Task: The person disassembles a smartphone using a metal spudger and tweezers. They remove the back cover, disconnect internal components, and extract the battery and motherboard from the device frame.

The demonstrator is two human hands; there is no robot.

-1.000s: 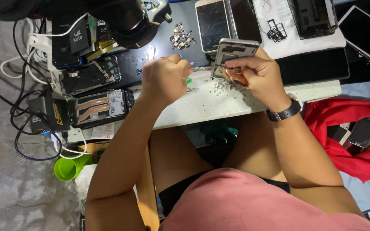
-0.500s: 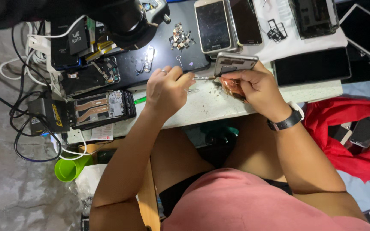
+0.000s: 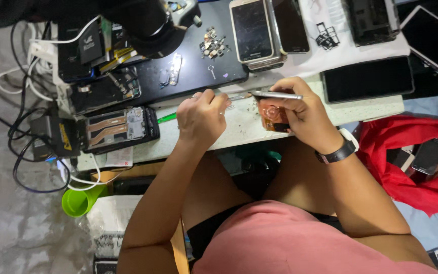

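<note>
Your right hand grips silver phone edge-up over white bench, fingers wrapped round it, exposing seam. Your left hand pinches thin tool, fingers narrow, tip at phone's edge for prying. Opened phone chassis parked aside left.

My left hand is curled in a loose fist, forearm angled upward. My right hand is closed in a grip, wrist bent inward.

The right hand hides most of the phone; the left hand covers the tool's handle (tip too small).
</note>
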